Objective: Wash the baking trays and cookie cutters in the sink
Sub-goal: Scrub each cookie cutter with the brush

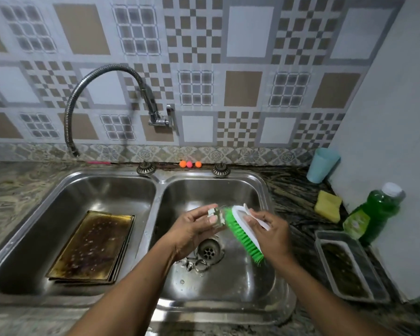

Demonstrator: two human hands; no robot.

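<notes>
- Left hand [192, 230] pinches a small silvery metal cookie cutter [215, 218] edgewise, baring it for scrubbing.
- Right hand [270, 230] clasps a white-backed green-bristled brush [241, 230] against it.
- Stained metal baking trays [90, 248] wait left of this grip.

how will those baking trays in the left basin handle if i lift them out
Probably stiff: the baking trays look like thin metal sheets. Likely slippery, as droplets cover the top one. They lie stacked flat in the left basin, so they may slide apart when lifted.
</notes>
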